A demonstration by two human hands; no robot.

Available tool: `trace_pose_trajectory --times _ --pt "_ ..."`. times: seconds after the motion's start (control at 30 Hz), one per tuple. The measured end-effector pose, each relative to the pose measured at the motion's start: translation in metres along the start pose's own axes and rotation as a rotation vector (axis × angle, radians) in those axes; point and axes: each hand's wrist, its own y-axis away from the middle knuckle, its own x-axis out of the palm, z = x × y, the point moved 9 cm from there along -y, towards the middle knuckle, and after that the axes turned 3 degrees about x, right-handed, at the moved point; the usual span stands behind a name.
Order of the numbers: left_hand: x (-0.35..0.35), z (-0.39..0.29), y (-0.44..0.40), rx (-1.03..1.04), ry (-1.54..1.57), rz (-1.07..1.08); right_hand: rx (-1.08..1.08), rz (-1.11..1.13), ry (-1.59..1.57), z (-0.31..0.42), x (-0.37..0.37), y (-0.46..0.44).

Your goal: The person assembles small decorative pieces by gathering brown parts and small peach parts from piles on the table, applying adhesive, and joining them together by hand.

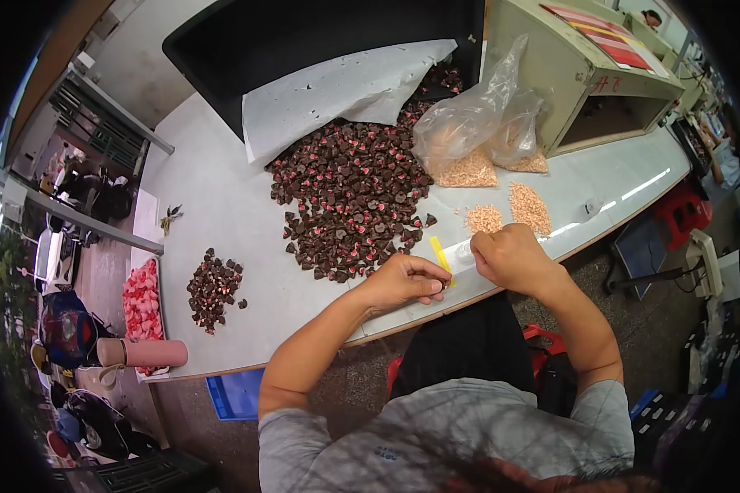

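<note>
My left hand [404, 283] is closed in a pinch near the table's front edge, with a small dark piece just showing at its fingertips. Beside those fingers lies a yellow strip [441, 258]. My right hand [511, 260] is closed, its fingers curled down at the near edge of a small heap of tiny beige parts [483, 218]; whatever it pinches is hidden. A second beige heap [529, 209] lies just beyond. In front of my left hand spreads a large pile of dark brown cone-like pieces with pink-red marks [349, 197].
The large pile spills from a black bin [214, 49] past a white sheet [329, 94]. Clear bags of beige parts [466, 170] stand by a greenish metal box [580, 66]. At left are a smaller dark pile [215, 287], pink pieces [142, 300] and a pink bottle [152, 352].
</note>
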Motion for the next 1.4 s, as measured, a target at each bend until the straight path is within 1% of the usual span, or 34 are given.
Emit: trace_pose_trajectory --times 0.27,0.37,0.47,0.57,0.67,0.9,1.3,1.4 --pt "-0.001 0.003 -0.001 -0.007 0.064 0.002 -0.001 0.048 0.093 -0.003 0.013 -0.002" --pt "-0.002 0.003 -0.001 -0.015 0.076 -0.006 -0.045 0.004 0.084 0.001 0.01 -0.003" --pt "-0.003 0.002 -0.001 -0.014 0.098 -0.009 0.013 0.002 0.065 -0.002 0.007 -0.002" --pt "-0.004 0.004 -0.003 -0.001 0.121 -0.002 0.043 -0.164 -0.146 0.003 -0.01 0.003" --pt "-0.005 0.003 -0.002 -0.003 0.164 -0.002 0.102 -0.147 -0.369 0.015 -0.006 0.008" --pt "-0.007 0.006 -0.001 -0.011 0.151 -0.004 0.15 -0.223 -0.422 0.031 0.007 0.012" --pt "-0.006 0.007 -0.002 0.01 0.133 -0.002 0.127 -0.226 -0.413 0.035 0.014 0.013" --pt "-0.006 0.007 -0.001 0.004 0.164 -0.013 0.329 -0.126 -0.635 0.018 0.019 0.016"
